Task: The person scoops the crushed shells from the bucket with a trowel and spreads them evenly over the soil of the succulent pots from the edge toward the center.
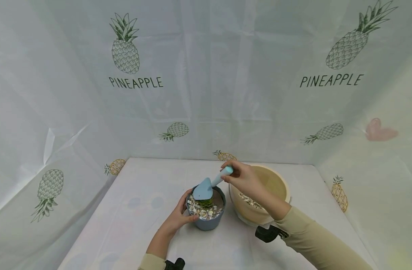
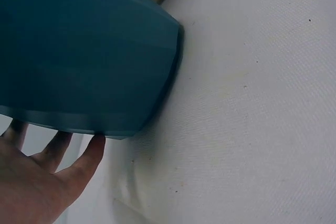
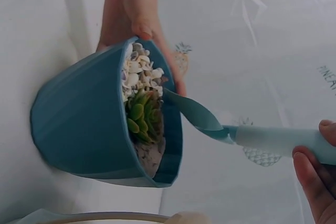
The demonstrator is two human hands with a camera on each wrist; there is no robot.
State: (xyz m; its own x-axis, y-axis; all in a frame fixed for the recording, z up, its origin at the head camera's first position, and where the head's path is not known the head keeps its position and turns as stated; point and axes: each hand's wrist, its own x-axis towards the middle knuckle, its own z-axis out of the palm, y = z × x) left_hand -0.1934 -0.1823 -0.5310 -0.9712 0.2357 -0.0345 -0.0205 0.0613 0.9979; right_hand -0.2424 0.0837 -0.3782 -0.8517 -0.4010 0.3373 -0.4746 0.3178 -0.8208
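A blue flower pot (image 1: 207, 225) stands on the table, and my left hand (image 1: 179, 216) grips its left side, thumb at the rim and fingers around the wall. Inside the pot, a green succulent (image 3: 144, 116) grows with pale pebbles and shell pieces (image 3: 137, 73) on one side and bare sandy soil (image 3: 150, 157) on the other. My right hand (image 1: 245, 180) pinches the handle of a light blue trowel (image 1: 203, 190). Its blade reaches over the rim and partly hides the succulent in the head view. In the left wrist view, my left fingertips (image 2: 95, 145) touch the pot's wall.
A round cream tub (image 1: 286, 186) stands just right of the pot, under my right forearm, with more pebbles (image 1: 250, 201) inside. A white cloth covers the table (image 1: 138, 240). Behind and at the sides hangs a pineapple-print curtain (image 1: 212, 93).
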